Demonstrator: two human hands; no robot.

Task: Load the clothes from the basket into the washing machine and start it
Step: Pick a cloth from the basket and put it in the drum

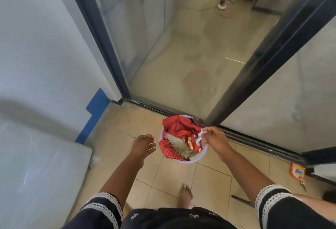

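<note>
A round white basket (197, 160) stands on the tiled floor by the sliding glass door track. It holds red clothes (179, 128), a red patterned piece and a beige garment. My right hand (215, 140) is over the basket's right rim, its fingers pinched on the white edge of the red garment. My left hand (142, 146) hovers just left of the basket with fingers apart and nothing in it. A white appliance top (40, 170), probably the washing machine, fills the lower left; its lid and controls are not distinguishable.
An orange Tide detergent packet (298, 172) lies on the floor at the right, near the door track. Dark-framed sliding glass doors (181, 47) stand behind the basket. A white wall is on the left. My bare foot (186, 195) is on the tiles below the basket.
</note>
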